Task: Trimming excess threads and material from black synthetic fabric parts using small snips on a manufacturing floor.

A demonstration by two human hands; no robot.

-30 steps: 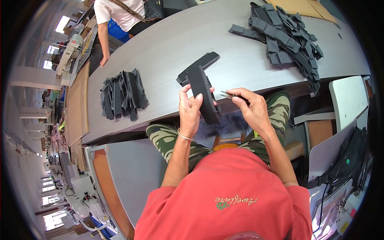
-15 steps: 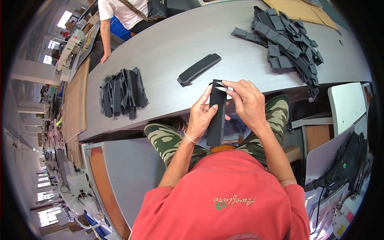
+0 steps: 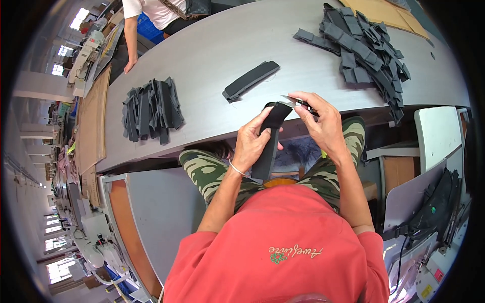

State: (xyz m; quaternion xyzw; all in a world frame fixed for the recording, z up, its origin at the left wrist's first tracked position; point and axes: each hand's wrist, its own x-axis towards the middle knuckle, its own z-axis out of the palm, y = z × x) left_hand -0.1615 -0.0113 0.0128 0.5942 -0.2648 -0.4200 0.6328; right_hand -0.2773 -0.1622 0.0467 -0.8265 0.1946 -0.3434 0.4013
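My left hand (image 3: pixel 249 145) grips a dark grey fabric strip (image 3: pixel 265 160) over my lap, just before the table edge. The strip slants, and its upper end is bent over to the right. In my right hand (image 3: pixel 324 126) is a pair of thread snips (image 3: pixel 306 106), with pointed blades apart and close to the strip's upper right corner. Beyond my hands, a single folded grey strip (image 3: pixel 251 81) lies on the grey table (image 3: pixel 207 65). A bunch of similar strips (image 3: pixel 153 110) lies to the left, and a larger heap (image 3: pixel 361 45) to the right.
Across the table at the far left, another person's hand (image 3: pixel 131 65) rests at its edge. Brown cardboard (image 3: pixel 389 16) lies at the far right. A grey cabinet panel (image 3: pixel 164 212) stands at my left, and a white board (image 3: pixel 438 134) at my right.
My right hand has drawn the snips up and right, off the strip's top, and their blades have spread. The strip's upper end now leans to the right.
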